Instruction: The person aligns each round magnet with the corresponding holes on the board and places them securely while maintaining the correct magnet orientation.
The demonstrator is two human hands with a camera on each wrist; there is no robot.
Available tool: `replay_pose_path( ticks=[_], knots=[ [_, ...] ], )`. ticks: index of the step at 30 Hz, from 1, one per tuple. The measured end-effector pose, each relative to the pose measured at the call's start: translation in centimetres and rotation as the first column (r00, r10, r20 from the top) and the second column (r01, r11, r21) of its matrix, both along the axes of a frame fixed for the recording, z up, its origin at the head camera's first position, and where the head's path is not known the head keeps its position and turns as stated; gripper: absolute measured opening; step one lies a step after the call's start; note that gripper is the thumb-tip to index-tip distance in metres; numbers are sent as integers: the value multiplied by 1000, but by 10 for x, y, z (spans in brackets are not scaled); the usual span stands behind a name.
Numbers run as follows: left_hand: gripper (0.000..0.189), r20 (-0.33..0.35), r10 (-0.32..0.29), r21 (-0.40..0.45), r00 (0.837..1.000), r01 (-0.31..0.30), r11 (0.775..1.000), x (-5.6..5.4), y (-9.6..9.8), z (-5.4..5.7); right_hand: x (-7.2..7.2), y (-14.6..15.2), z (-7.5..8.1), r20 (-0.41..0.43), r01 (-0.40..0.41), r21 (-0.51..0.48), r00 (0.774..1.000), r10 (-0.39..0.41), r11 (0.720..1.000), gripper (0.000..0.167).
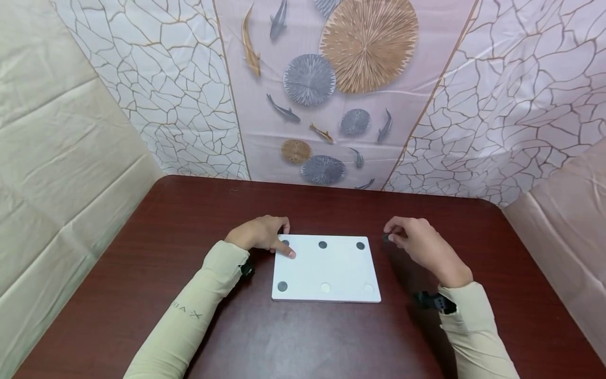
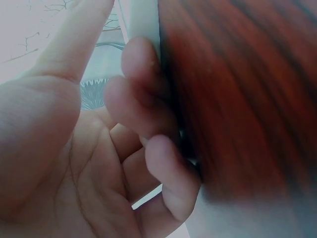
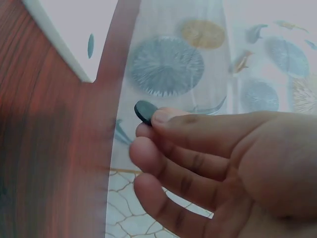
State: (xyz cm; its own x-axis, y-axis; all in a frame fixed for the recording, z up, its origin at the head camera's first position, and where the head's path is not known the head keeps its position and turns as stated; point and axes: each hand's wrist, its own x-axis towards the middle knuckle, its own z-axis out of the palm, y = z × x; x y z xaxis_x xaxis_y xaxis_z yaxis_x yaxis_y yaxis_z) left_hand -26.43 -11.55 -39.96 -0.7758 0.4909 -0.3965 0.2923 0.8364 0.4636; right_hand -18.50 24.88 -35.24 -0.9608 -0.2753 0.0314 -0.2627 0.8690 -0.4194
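A white rectangular board [image 1: 326, 266] lies on the dark brown table, with round spots along its far and near edges. Dark discs fill the far row and the near left spot; the near middle and near right spots are pale round recesses. My left hand [image 1: 262, 234] grips the board's far left corner, thumb on top and fingers curled at the side, as the fingers [image 2: 141, 106] show in the left wrist view. Beyond the board's right edge, my right hand [image 1: 421, 245] pinches a small dark disc [image 3: 145, 111] between thumb and index finger, above the table.
The brown table [image 1: 322, 342] has rounded far corners. A patterned cloth [image 1: 312, 131] with fish and round motifs hangs behind it, and plain beige cloth [image 1: 61, 200] hangs at both sides. Each wrist wears a black camera strap [image 1: 435, 301].
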Motion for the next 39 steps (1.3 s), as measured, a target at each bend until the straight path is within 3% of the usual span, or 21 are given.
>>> replay_pose_path(
  ticks=[10,19,29,39],
  knots=[
    [54,2,2,-9,1000,-2,1000,0,0,1,4,-3,9,-23,-53,-94,998,51,994,13],
    [56,-43,-11,-42,999,9,999,0,3,2,5,-4,8,-43,-49,-94,998,45,994,14],
    [56,-63,-9,-56,998,5,998,3,2,5,4,-15,6,4,-56,-75,998,56,996,10],
    [59,-23,9,-37,1000,-9,999,1,2,4,8,-21,9,24,-50,-117,998,53,992,9]
  ],
)
